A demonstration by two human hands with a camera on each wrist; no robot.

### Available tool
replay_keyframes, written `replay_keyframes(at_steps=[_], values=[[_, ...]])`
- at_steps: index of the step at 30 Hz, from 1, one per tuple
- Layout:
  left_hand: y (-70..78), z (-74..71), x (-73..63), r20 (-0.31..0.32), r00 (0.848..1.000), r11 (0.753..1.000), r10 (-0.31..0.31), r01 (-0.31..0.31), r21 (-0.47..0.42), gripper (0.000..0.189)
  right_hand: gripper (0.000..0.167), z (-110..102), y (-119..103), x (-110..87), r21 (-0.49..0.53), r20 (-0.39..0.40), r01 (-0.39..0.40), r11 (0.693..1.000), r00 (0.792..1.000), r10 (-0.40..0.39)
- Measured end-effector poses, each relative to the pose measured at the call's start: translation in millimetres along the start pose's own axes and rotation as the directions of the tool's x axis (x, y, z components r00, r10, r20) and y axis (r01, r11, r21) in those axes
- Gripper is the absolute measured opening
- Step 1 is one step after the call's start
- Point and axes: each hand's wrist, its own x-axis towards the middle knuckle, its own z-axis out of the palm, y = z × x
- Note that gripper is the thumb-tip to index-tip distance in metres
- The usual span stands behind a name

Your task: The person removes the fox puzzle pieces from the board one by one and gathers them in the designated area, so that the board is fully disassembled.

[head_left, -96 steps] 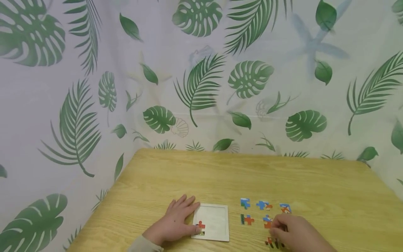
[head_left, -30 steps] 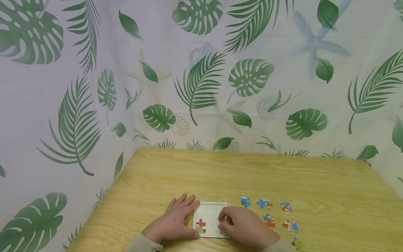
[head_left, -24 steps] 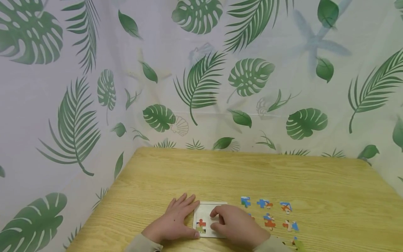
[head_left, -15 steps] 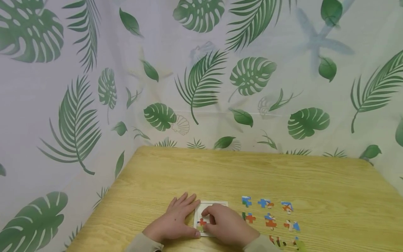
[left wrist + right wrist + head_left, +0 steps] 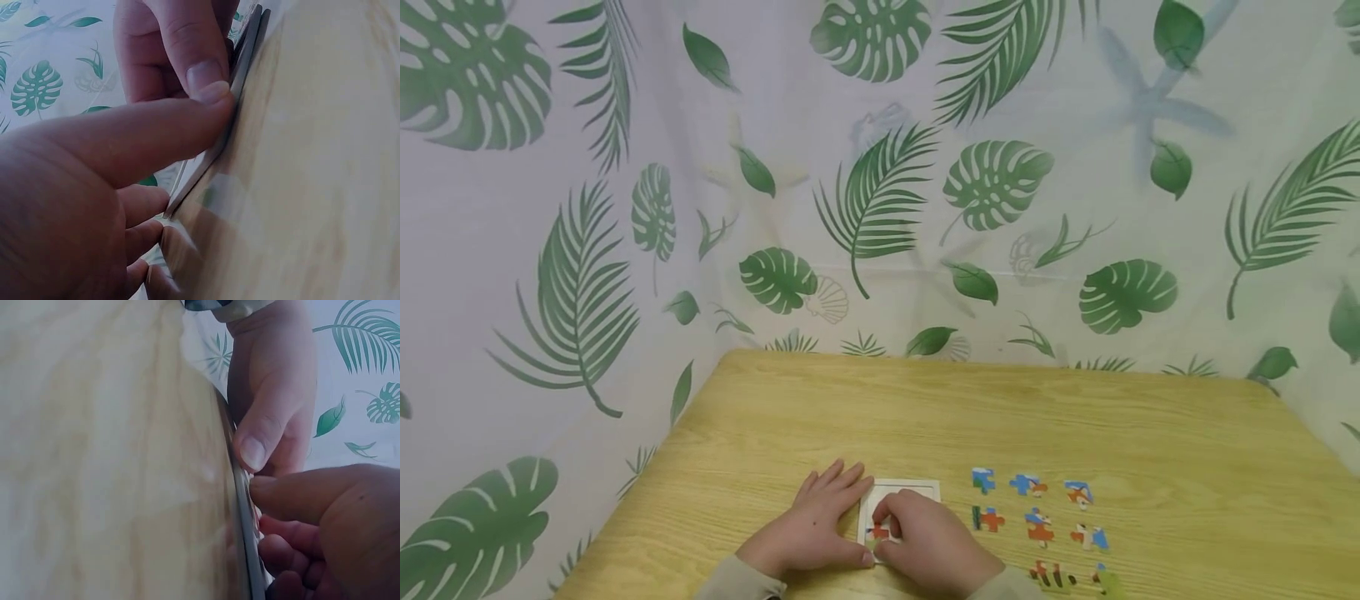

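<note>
A small pale square puzzle tray (image 5: 917,483) lies on the wooden table, with one red-and-green puzzle piece (image 5: 877,531) in its lower left corner. My left hand (image 5: 812,525) lies flat at the tray's left side, fingers spread, and its thumb presses the near left corner. Curled over the tray, my right hand (image 5: 928,542) has its thumb and index finger on either side of that piece and hides part of it. In the left wrist view the left thumb (image 5: 156,128) rests at the tray's edge, right beside the right thumb (image 5: 203,72).
Right of the tray, several loose puzzle pieces (image 5: 1039,527) lie in rows, printed in blue, orange and green. A striped piece (image 5: 1052,575) is nearest me. Behind the table (image 5: 820,400) hangs a leaf-printed cloth (image 5: 910,317).
From beside the loose pieces, my right hand has moved left over the tray and down to the piece in its corner. The left hand stays at the tray's left side.
</note>
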Motion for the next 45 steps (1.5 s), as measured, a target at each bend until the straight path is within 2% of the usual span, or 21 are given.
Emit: replay_keyframes(at_steps=[7, 14, 17, 21, 28, 32, 35, 40, 45], values=[[-2.1, 0.7, -0.6, 0.004, 1.000, 1.000, 0.001, -0.001, -0.003, 0.100, 0.017, 5.9, -4.7, 0.1, -0.028, -0.036, -0.040, 0.999, 0.999, 0.039], [1.9, -0.4, -1.9, -0.008, 1.000, 1.000, 0.011, -0.011, -0.010, 0.098, 0.016, 3.6, -15.7, 0.3, -0.040, -0.038, -0.134, 0.990, 0.990, 0.132], [2.0, -1.1, -3.3, -0.013, 1.000, 1.000, 0.012, -0.013, -0.013, 0.098, 0.017, 4.6, -14.9, 0.9, 0.010, -0.051, -0.146, 0.989, 0.988, 0.146], [1.5, -1.8, -4.6, -0.004, 1.000, 1.000, 0.004, -0.004, -0.024, 0.098, 0.016, 3.8, -9.1, 1.7, 0.129, -0.091, -0.135, 0.982, 0.985, 0.147], [0.1, -1.8, -1.6, 0.013, 1.000, 1.000, -0.003, 0.003, -0.020, 0.097, 0.012, -18.9, -5.1, -2.3, 0.276, -0.154, -0.123, 0.953, 0.973, 0.170], [-0.9, -3.0, 0.3, 0.020, 1.000, 1.000, -0.019, 0.019, -0.008, 0.098, 0.009, -37.0, -1.5, -10.8, 0.315, -0.123, -0.147, 0.938, 0.973, 0.194], [-0.8, -3.9, 2.0, 0.024, 1.000, 1.000, -0.018, 0.018, -0.007, 0.098, 0.009, -48.2, 6.5, -21.7, 0.298, -0.107, -0.177, 0.938, 0.970, 0.217], [-0.4, -4.1, 3.2, 0.016, 1.000, 1.000, -0.005, 0.005, -0.004, 0.100, 0.009, -64.2, 29.4, -46.1, 0.262, -0.078, -0.182, 0.948, 0.975, 0.209], [1.0, -3.8, 0.1, 0.016, 1.000, 1.000, -0.022, 0.022, -0.013, 0.101, 0.008, -76.3, 53.1, -68.1, 0.289, 0.002, -0.237, 0.927, 0.969, 0.247]])
